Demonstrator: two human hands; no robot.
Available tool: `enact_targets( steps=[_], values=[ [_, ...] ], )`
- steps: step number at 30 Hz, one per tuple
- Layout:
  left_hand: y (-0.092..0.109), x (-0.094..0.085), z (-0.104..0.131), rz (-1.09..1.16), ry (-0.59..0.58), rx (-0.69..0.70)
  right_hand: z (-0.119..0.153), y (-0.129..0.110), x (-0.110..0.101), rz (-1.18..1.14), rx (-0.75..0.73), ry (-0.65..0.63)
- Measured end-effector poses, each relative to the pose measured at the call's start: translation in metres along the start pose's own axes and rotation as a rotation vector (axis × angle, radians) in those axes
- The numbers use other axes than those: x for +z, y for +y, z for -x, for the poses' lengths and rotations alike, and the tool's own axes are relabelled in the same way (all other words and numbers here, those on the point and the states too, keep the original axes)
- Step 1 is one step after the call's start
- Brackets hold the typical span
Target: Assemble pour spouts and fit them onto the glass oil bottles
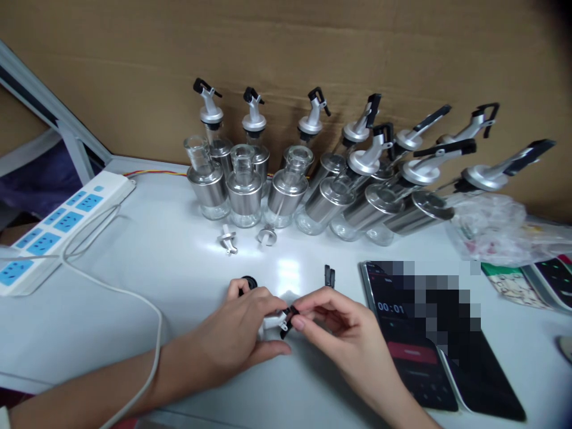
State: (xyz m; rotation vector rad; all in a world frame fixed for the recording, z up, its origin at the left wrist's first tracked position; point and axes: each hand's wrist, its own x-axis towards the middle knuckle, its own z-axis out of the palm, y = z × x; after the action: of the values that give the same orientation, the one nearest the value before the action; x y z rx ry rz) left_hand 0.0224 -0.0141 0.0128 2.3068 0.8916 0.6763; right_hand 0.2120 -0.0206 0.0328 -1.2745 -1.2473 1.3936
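Near the front of the table my left hand (235, 325) is closed around a silver pourer spout (271, 322), whose black stopper end sticks out by the fingers. My right hand (348, 330) pinches a small black flip cap (287, 326) against the spout's tip. Whether the cap is fixed to the spout cannot be made out. Beyond the right fingers lie more black flip caps (329, 276). Two capless silver spouts, one on the left (227, 239) and one on the right (267, 236), rest in front of the bottles.
Three glass bottles with steel bands (245, 196) stand spoutless at front left. Several others (328, 205) carry spouts with black caps. A power strip (67, 223) and its white cable (147, 304) are left. Phones (409, 339) lie right, near a clear plastic bag (491, 223).
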Motion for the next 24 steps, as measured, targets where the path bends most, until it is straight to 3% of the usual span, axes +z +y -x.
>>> enact_targets(
  steps=[6, 13, 19, 24],
  values=[
    [-0.0003, 0.0018, 0.0012, 0.018, -0.071, -0.069, -0.0004, 0.0004, -0.002, -0.06, 0.054, -0.049],
    [-0.0056, 0.0056, 0.0043, 0.027, -0.002, -0.07, 0.0001, 0.0002, -0.0031, -0.127, 0.133, -0.104],
    [-0.0088, 0.006, 0.0042, 0.027, -0.135, -0.162, -0.0003, 0.001, -0.0027, -0.189, 0.218, -0.137],
    [-0.0085, 0.0049, 0.0027, 0.068, -0.117, -0.125, -0.0008, 0.001, -0.0035, -0.182, 0.257, -0.139]
  ],
)
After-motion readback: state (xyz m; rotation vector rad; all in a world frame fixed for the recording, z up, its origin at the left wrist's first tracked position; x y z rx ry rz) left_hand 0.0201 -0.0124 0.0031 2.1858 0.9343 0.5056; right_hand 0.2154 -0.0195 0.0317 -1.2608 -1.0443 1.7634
